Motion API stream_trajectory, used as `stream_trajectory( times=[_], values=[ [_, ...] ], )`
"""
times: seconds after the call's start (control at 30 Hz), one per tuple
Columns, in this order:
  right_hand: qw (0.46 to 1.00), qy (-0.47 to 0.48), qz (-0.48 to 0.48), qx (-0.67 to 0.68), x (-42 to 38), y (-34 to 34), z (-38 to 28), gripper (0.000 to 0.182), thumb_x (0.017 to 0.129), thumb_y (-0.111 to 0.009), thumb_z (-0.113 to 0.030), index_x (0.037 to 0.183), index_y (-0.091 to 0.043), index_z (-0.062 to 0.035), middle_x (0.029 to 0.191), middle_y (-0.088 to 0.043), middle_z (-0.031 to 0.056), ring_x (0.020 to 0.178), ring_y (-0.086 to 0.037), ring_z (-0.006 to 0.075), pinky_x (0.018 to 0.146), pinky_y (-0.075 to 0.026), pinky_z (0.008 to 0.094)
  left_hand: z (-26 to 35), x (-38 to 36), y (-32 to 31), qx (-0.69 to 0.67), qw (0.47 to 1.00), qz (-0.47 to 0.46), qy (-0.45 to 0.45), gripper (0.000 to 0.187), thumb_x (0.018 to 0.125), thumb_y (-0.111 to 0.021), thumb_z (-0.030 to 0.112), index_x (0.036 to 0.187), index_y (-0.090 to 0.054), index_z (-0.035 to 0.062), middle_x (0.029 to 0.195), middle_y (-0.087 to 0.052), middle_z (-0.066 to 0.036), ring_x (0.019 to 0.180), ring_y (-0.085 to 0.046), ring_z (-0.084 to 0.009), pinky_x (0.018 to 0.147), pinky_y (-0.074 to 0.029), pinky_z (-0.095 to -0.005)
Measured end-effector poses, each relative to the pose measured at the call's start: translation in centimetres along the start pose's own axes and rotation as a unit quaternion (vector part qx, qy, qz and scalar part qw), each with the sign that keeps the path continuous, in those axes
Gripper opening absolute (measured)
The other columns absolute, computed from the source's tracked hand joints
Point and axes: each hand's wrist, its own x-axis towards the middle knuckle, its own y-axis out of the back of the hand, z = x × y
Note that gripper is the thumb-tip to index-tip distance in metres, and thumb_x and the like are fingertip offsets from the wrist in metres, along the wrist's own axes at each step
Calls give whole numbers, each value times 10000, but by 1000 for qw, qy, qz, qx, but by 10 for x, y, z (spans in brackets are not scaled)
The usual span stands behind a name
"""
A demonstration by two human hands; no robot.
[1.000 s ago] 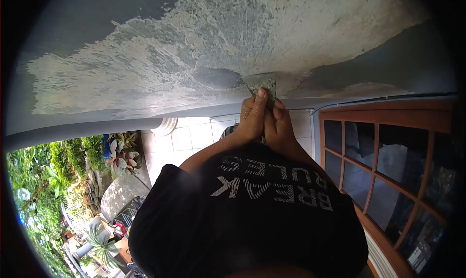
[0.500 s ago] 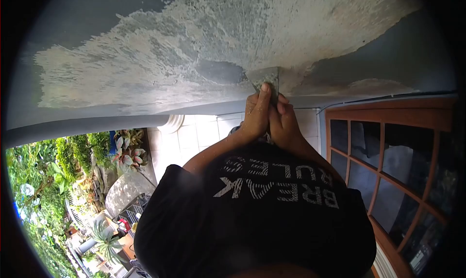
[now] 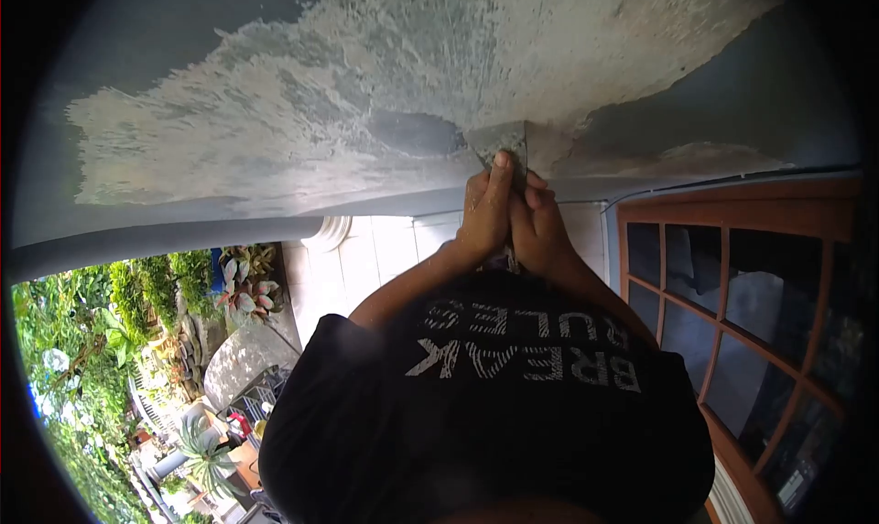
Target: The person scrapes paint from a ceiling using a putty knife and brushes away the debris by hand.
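Both my hands are together on a scraper [image 3: 494, 138] with a flat, putty-smeared metal blade. Its blade edge rests against the patchy grey wall [image 3: 421, 75]. My left hand [image 3: 483, 215] is closed on the scraper, with the thumb laid along the blade. Pressed close beside it, my right hand [image 3: 542, 231] is closed round the same tool, its fingers curled behind the blade. The handle is hidden between my palms. Pale, streaked material covers much of the wall, and a smooth dark grey patch [image 3: 417, 134] lies just left of the blade.
A brown wooden window frame [image 3: 719, 327] with glass panes stands to the right, a thin cable [image 3: 714, 178] above it. White tiles [image 3: 366, 254] and a pale column base [image 3: 328, 233] show below the wall. Plants [image 3: 156, 291] and a grey rounded slab [image 3: 247, 364] are at the left.
The scraper and both hands have shifted very slightly up along the wall. My grip looks the same, and the whole view has moved a little.
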Motion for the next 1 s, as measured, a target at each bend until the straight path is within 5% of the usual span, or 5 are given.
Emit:
stream_trajectory(
  times=[0.43,0.57,0.77,0.87,1.0],
  values=[
    [984,119,120,-52,0,-12,28,110,864,-462,-49,915,-507,38,698,-536,138,665,-554,226,626,-424,330,7,8,-3,85,996,-10,-24,597,957,-304,481,804,-587,-21,642,-560,-70,692,-600,-176,670,-491,-272],
    [997,78,15,-18,10,-3,-19,157,868,-468,-56,980,-514,44,675,-533,131,645,-537,176,593,-417,309,28,-2,-4,94,995,-18,-39,605,957,-303,479,804,-598,-28,651,-572,-76,676,-600,-172,662,-494,-282],
    [986,75,88,-123,-4,-8,28,200,868,-474,-68,1026,-512,49,727,-543,148,720,-557,249,693,-420,349,4,4,3,15,1000,-12,-3,573,958,-311,470,812,-579,-16,629,-551,-74,689,-617,-206,664,-502,-294],
    [997,1,17,-75,-3,-3,2,225,865,-482,-73,1051,-508,51,735,-537,155,751,-553,285,735,-411,368,10,3,2,9,1000,-13,6,575,959,-307,467,819,-575,-22,637,-550,-81,693,-614,-214,674,-500,-303],
    [989,70,79,-100,-2,-7,26,232,851,-489,-61,1056,-509,45,712,-519,154,720,-550,272,698,-414,351,6,6,4,11,999,-35,-6,578,960,-301,470,826,-574,-23,648,-553,-80,664,-595,-191,670,-494,-287]
  ],
)
